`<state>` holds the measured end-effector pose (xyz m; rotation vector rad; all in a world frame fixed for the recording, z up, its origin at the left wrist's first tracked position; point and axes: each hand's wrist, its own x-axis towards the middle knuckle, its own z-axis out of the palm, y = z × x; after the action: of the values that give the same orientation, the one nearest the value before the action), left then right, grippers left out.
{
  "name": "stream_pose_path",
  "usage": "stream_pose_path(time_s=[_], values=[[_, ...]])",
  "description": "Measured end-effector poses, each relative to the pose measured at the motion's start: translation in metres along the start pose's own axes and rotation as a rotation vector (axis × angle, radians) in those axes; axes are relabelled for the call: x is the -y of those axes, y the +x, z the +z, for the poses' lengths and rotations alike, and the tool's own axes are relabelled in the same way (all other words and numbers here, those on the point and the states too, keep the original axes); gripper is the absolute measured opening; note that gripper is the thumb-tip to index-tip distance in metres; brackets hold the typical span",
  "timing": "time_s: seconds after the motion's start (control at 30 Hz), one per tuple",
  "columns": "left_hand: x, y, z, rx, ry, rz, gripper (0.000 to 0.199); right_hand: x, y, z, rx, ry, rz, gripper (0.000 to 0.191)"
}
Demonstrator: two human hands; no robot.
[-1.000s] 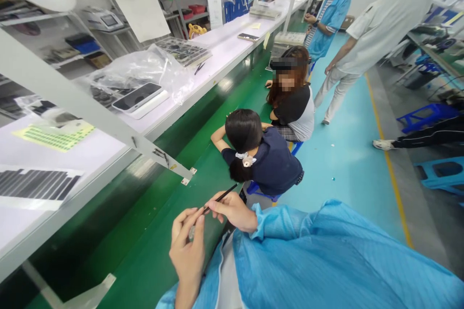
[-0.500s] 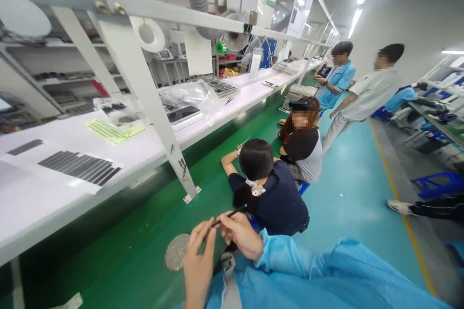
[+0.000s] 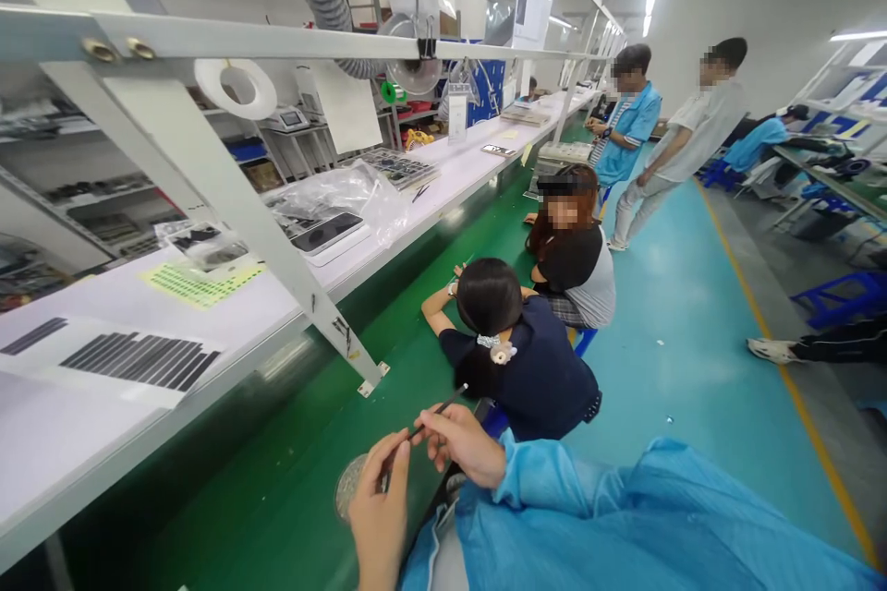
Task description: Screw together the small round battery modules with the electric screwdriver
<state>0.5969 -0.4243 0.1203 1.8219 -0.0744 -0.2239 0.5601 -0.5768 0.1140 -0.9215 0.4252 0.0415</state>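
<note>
A thin dark stick (image 3: pixel 443 404) with a small pale tip points up and right between my hands. My right hand (image 3: pixel 463 445), in a light blue sleeve, pinches it near its middle. My left hand (image 3: pixel 381 503) is closed on its lower end, thumb and fingers together. Partly behind my left hand, a round clear dish (image 3: pixel 346 480) lies on the green surface (image 3: pixel 277 452); its small contents are too fine to tell.
Beyond my hands a person in dark blue (image 3: pixel 533 369) leans on the green surface, with another seated person (image 3: pixel 578 268) behind. A slanted white post (image 3: pixel 277 259) stands at the left. The white shelf (image 3: pixel 263 323) holds black strips (image 3: pixel 142 358) and plastic bags (image 3: pixel 360 194).
The view has shifted and tilted slightly. My hands keep their hold on the stick, whose pale tip shows more clearly. More of the dish is hidden by my left hand.
</note>
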Motion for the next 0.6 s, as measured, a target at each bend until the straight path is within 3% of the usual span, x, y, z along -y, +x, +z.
stream_pose_path(time_s=[0.2,0.6], values=[[0.006,0.007,-0.002,0.036,0.007,0.076,0.054,-0.002,-0.002,0.001,-0.008,-0.003,-0.005,0.065],[0.009,0.006,-0.004,-0.016,-0.022,0.014,0.056,0.001,0.000,0.011,-0.017,-0.103,-0.038,0.070]])
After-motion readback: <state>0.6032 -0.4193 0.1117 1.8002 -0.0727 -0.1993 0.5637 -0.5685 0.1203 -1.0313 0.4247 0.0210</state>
